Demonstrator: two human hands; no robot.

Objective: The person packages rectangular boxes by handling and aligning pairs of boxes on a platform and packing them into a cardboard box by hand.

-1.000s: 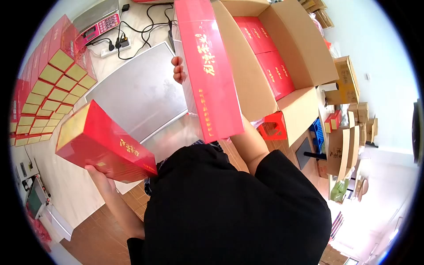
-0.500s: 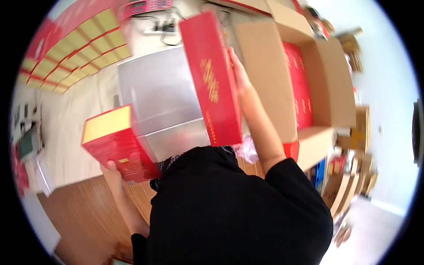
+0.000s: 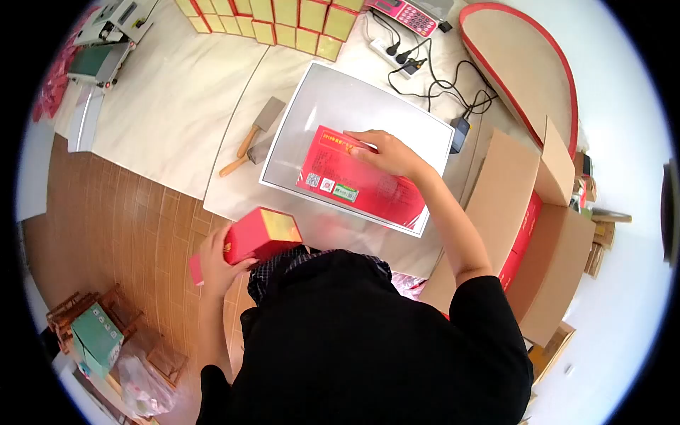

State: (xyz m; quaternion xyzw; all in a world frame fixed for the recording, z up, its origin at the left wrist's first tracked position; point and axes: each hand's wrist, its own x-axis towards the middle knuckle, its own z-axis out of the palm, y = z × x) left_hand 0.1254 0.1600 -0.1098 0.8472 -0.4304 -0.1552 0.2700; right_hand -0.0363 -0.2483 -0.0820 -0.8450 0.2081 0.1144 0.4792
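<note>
In my left hand is a red gift box with a yellow-gold end, gripped in front of the table's edge, near my body. A second red box lies on the flat grey plate with its printed face up, showing codes and a green label. My right hand grips this box at its far edge, the thumb on the printed face. Whether the fingers reach under it is hidden. Left of the plate lie a scraper with a wooden handle and another wooden-handled tool.
An open carton with red boxes inside stands at the right. Yellow-ended boxes are stacked at the back. A power strip with black cables, a pink calculator-like device and a red-rimmed tray lie behind the plate.
The view has turned. My right hand has brought its box from upright down flat onto the grey plate. The box in my left hand has turned, its yellow end now facing right.
</note>
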